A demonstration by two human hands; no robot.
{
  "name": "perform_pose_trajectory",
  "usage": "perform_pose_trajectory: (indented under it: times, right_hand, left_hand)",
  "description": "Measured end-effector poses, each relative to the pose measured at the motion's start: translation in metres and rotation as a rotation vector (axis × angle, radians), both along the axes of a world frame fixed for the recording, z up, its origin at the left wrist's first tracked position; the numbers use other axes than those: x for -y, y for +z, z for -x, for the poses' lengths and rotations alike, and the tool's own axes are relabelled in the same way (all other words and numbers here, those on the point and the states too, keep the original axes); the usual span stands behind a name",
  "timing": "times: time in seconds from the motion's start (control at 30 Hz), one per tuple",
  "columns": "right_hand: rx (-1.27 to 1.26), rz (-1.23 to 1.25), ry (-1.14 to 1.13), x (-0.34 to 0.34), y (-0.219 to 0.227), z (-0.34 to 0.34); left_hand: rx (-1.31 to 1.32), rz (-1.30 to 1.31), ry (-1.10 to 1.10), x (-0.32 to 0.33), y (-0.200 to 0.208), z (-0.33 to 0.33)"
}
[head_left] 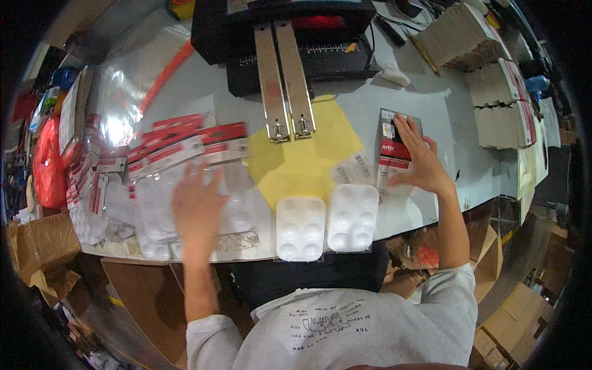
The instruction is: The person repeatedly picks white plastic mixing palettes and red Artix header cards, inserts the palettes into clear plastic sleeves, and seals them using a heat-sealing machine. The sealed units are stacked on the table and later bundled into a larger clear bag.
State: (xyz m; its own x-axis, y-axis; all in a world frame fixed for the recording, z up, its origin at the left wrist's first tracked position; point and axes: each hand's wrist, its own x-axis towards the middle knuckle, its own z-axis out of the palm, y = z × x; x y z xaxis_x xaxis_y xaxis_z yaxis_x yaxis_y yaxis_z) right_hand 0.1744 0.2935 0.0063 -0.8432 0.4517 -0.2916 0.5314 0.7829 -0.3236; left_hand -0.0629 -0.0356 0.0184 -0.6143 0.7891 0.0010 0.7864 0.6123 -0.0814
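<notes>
My left hand (200, 206), smeared by motion with its fingers spread, is over a pile of white plastic paint palettes in clear bags with red, black and white header cards (223, 140). Whether it touches them I cannot tell. At the right, my right hand (424, 163) lies with fingers and thumb stretched out on black, red and white printed cards (393, 147). Between my hands, at the table's near edge, two white paint palettes with round wells (300, 228) (353, 217) stand side by side. A white label sheet with barcodes (353, 169) lies just beyond them.
A black machine (246, 68) with two metal bars (271, 86) reaches over a yellow sheet (308, 154). Stacks of cards (502, 126) line the right side of the table. Clear plastic bags (123, 80) and a red bag (49, 163) are at left. Cardboard boxes (148, 302) stand below the table.
</notes>
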Motion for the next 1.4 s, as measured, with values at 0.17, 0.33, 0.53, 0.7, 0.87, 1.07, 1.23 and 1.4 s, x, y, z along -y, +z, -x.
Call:
perform_pose_trajectory:
  times: [0.17, 0.33, 0.53, 0.7, 0.87, 1.07, 1.23, 1.4]
  right_hand:
    - [-0.014, -0.027, -0.045, -0.009, 0.002, 0.011]
    - [-0.076, -0.09, -0.071, -0.019, -0.001, 0.01]
    - [-0.106, -0.157, -0.043, -0.034, -0.006, 0.013]
    - [-0.046, -0.019, -0.137, -0.027, -0.009, 0.011]
    - [-0.033, -0.198, 0.056, -0.017, -0.002, 0.011]
    - [-0.108, -0.106, 0.01, -0.026, -0.01, 0.002]
    - [-0.16, -0.229, -0.143, -0.022, 0.005, 0.017]
    - [-0.388, 0.558, -0.393, 0.034, 0.062, 0.029]
  left_hand:
    - [0.112, -0.228, 0.195, 0.006, 0.011, -0.004]
    - [0.422, -0.387, 0.138, -0.034, -0.042, -0.067]
    - [1.326, -1.03, 0.409, -0.039, -0.023, -0.073]
    - [1.683, -1.158, 0.473, -0.035, 0.0, -0.078]
    - [1.693, -1.024, 0.536, -0.038, 0.001, -0.082]
    - [1.727, -1.054, 0.543, -0.044, -0.002, -0.083]
    - [1.702, -1.022, 0.507, -0.049, 0.002, -0.088]
    - [1.655, -1.004, 0.493, -0.049, 0.016, -0.094]
